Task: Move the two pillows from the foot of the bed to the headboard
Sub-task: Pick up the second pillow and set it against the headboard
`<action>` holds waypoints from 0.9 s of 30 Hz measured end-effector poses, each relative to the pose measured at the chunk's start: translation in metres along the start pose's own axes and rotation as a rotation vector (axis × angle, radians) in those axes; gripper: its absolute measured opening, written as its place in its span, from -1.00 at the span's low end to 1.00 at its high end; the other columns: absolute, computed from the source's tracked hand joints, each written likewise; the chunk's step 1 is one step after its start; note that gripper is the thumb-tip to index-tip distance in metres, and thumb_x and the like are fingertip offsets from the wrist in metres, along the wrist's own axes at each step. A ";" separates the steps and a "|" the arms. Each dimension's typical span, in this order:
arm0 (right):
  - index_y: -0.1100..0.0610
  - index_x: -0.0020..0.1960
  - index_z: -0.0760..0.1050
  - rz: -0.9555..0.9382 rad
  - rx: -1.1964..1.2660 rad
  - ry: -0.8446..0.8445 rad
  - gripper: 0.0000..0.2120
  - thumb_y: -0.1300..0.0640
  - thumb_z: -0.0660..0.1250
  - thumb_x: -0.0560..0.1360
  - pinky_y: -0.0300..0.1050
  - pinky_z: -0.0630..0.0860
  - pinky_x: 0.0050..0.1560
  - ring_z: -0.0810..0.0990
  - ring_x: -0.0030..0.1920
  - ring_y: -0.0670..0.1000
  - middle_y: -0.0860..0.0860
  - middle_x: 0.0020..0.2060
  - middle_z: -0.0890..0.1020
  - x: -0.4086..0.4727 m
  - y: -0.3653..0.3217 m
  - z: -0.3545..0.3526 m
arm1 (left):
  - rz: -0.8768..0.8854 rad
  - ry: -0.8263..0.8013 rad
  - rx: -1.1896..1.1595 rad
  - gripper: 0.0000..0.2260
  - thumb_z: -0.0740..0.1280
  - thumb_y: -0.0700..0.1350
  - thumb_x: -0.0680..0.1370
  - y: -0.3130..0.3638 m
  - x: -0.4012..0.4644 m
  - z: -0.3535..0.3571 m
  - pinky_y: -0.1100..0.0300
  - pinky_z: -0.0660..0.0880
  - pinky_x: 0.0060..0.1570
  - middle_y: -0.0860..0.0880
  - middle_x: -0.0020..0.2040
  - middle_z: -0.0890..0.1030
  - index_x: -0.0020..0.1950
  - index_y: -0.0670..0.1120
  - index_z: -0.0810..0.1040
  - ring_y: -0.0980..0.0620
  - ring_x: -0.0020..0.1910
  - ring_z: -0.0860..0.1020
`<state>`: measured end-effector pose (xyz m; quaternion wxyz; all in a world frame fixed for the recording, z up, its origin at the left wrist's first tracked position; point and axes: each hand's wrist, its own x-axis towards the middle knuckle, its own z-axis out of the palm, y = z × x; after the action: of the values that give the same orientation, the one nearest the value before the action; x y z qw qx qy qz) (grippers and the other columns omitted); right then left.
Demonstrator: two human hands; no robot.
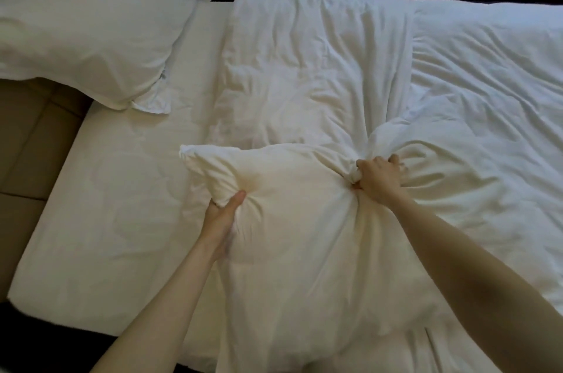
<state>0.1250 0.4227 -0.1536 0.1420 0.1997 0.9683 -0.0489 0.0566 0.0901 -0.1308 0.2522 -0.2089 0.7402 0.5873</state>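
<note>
A plump white pillow [304,235], its soft cotton case puckered into creases, sits near the bed's [106,220] front edge, overlapping the rumpled duvet [457,83]. The left hand [222,214] pinches its left edge; the right hand [379,179] is clenched on a bunched corner (fabric twisted tight). A second pillow [91,22] lies far left.
</note>
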 end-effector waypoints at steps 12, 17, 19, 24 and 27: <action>0.05 -0.09 0.62 0.226 0.343 0.259 -0.80 0.14 0.31 0.31 -0.01 0.16 0.10 0.60 0.02 0.20 0.21 -0.10 0.69 -0.111 -0.052 -0.063 | 0.013 -0.084 -0.226 -0.62 0.44 0.01 0.44 -0.059 -0.065 -0.071 0.10 0.54 0.05 0.03 0.10 0.66 0.23 0.00 0.52 0.07 0.04 0.63; -0.02 -0.30 0.46 0.281 0.474 0.369 -0.81 0.25 0.35 0.32 -0.06 0.14 0.04 0.57 0.00 0.20 0.19 -0.19 0.65 -0.140 -0.106 -0.100 | 0.049 -0.165 -0.324 -0.63 0.46 0.04 0.41 -0.060 -0.077 -0.110 0.20 0.60 -0.13 0.03 0.05 0.71 0.20 0.03 0.56 0.04 0.01 0.67; 0.00 -0.44 0.27 0.247 0.502 0.416 -0.67 0.28 0.36 0.30 -0.08 0.10 -0.04 0.55 -0.06 0.21 0.13 -0.31 0.56 -0.150 -0.144 -0.118 | 0.073 -0.156 -0.388 -0.63 0.46 0.02 0.41 -0.048 -0.076 -0.142 0.10 0.58 -0.05 0.00 0.05 0.71 0.19 0.01 0.57 0.01 0.02 0.67; -0.07 -0.45 0.19 0.165 0.587 0.461 -0.60 0.28 0.34 0.31 -0.08 0.10 -0.05 0.55 -0.09 0.18 -0.03 -0.34 0.44 -0.148 -0.255 -0.158 | 0.163 -0.029 -0.467 -0.53 0.48 0.03 0.38 -0.003 -0.054 -0.243 0.10 0.61 -0.08 -0.03 0.07 0.69 0.26 -0.05 0.55 -0.03 0.02 0.66; -0.01 -0.46 0.19 0.072 0.639 0.502 -0.64 0.29 0.33 0.28 -0.06 0.11 -0.04 0.45 -0.19 0.05 -0.08 -0.43 0.37 -0.136 -0.325 -0.179 | 0.253 0.003 -0.493 -0.53 0.45 0.08 0.42 0.030 -0.040 -0.308 0.13 0.60 -0.09 0.03 0.08 0.66 0.30 0.02 0.51 0.04 -0.01 0.64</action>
<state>0.0690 0.1010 0.0696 -0.1665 0.2732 0.9013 -0.2920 0.0303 -0.2031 -0.0271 0.1175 -0.1706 0.5956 0.7761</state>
